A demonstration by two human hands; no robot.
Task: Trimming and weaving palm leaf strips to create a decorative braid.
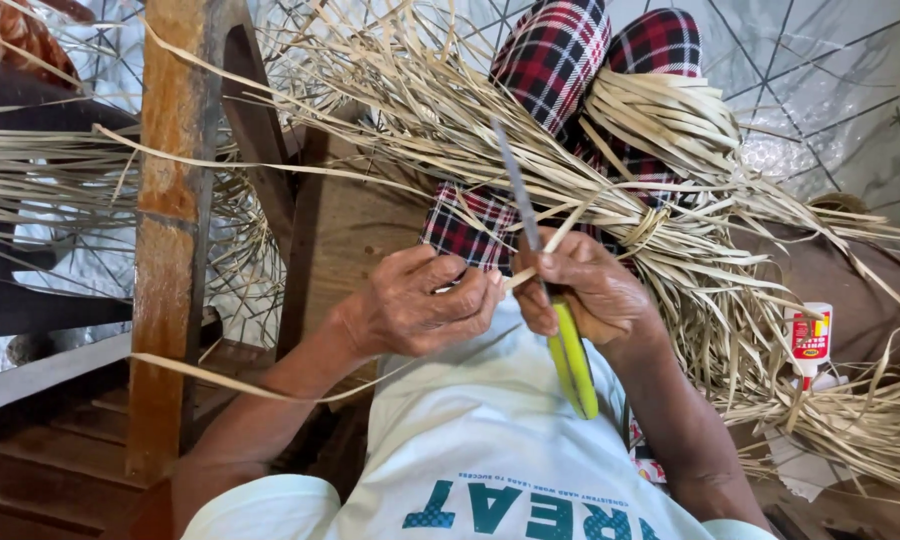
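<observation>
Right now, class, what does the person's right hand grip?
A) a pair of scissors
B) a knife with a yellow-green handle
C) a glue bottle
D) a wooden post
B: the right hand closes around a knife whose yellow-green handle sticks out below and whose blade points up over the straw strips.

A small white glue bottle [808,345] stood tip-down at the right, wrapped in a red label with a yellow patch, just beside the spread of dry straw strips [770,300] and near a white paper scrap [805,470].

Knife [555,310] handle partly inside the right hand [585,290]; straw bundle [670,230] ends beyond the frame edge
</observation>
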